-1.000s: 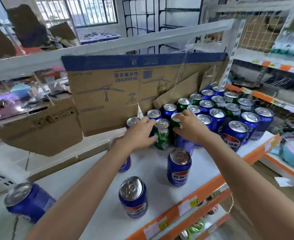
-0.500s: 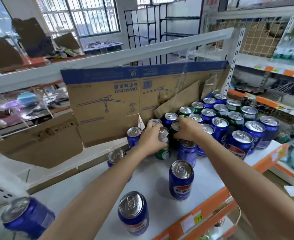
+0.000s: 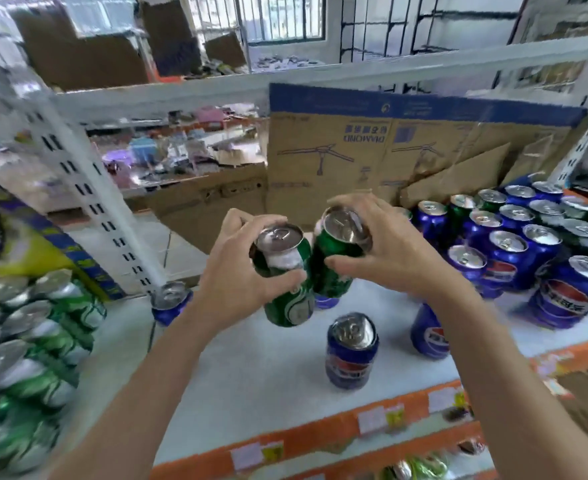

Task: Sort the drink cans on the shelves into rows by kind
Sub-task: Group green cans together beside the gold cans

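The shelf (image 3: 251, 375) is stretching wide, blue cans (image 3: 514, 237) crowding its far right and green cans (image 3: 43, 334) blurring at left. Left hand (image 3: 240, 289) is clasping one green can (image 3: 287, 292), right hand (image 3: 389, 251) gripping another (image 3: 337, 258), both tilted, touching mid-air, nearer the blurry green rows leftward.

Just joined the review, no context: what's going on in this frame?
A person is sorting cans on a shop shelf. Each hand holds one green can lifted off it: left hand on one, right hand on the other. Blue cans stand below; a green group sits far left.
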`<action>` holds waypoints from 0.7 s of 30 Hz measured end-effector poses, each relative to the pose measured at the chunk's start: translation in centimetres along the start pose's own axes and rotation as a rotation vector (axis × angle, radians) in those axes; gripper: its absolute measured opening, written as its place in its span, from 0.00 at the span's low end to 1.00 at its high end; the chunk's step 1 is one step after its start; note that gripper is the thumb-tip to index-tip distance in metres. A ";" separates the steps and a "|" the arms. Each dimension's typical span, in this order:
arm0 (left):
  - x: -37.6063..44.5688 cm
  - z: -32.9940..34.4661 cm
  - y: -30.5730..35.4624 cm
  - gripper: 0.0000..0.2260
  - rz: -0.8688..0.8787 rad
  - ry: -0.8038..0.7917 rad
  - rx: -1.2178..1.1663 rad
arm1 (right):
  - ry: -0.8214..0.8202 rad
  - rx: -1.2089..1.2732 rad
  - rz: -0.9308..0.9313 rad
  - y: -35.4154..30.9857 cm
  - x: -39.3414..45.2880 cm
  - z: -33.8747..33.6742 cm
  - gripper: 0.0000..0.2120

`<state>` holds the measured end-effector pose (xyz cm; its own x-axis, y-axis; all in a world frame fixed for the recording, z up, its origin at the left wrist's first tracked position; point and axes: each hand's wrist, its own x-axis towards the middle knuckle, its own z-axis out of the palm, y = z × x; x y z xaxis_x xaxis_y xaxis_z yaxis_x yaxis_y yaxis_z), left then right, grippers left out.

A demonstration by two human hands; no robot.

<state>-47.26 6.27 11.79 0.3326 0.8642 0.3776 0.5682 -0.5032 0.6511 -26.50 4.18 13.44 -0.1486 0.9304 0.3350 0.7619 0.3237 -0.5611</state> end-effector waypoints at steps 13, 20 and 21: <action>-14.5 -4.0 -11.3 0.25 -0.426 0.216 0.160 | -0.280 0.259 0.116 -4.3 -3.6 16.0 0.32; -14.9 -3.7 -12.6 0.27 -0.454 0.245 0.109 | -0.216 0.157 0.092 -6.1 -3.7 19.0 0.31; -14.9 -3.8 -12.9 0.27 -0.450 0.231 0.078 | -0.202 0.165 0.101 -6.0 -3.7 19.0 0.31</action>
<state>-62.37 -0.06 0.24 -0.1275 0.9688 0.2127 0.6745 -0.0726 0.7347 -42.50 2.03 1.13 -0.2119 0.9696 0.1226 0.6686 0.2353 -0.7054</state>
